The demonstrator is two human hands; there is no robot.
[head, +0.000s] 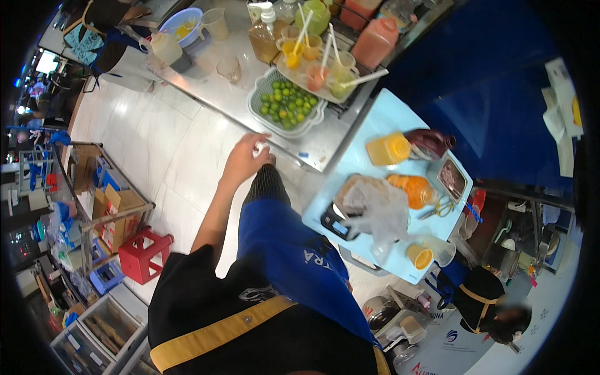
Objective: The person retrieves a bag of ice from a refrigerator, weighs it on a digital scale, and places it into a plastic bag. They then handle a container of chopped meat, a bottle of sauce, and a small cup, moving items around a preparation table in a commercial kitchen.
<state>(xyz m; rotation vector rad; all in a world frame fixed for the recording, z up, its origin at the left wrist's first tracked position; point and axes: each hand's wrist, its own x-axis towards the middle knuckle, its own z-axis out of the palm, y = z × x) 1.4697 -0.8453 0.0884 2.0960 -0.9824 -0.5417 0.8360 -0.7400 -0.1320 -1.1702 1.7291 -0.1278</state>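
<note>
My left hand [247,157] hangs beside the front edge of the steel counter [211,89], its fingers loosely curled with a gap to the thumb. Nothing is visible in its grasp. My right hand is out of view. Nearest to the left hand is a pale plastic basket [255,110] of small green limes [287,104]. Behind it, a tray [281,70] carries several cups with white-handled utensils. On a light-blue table [323,208] to my right are a digital scale [338,226] under a plastic-covered bundle [375,201], a yellow jug [388,149] and scissors [438,208].
A clear cup [228,69], a pump bottle [265,40] and a blue basin [180,26] stand on the counter. A red stool [146,255] and a metal rack [117,213] with cartons are at left. Other people [487,300] stand at lower right and upper left [117,56].
</note>
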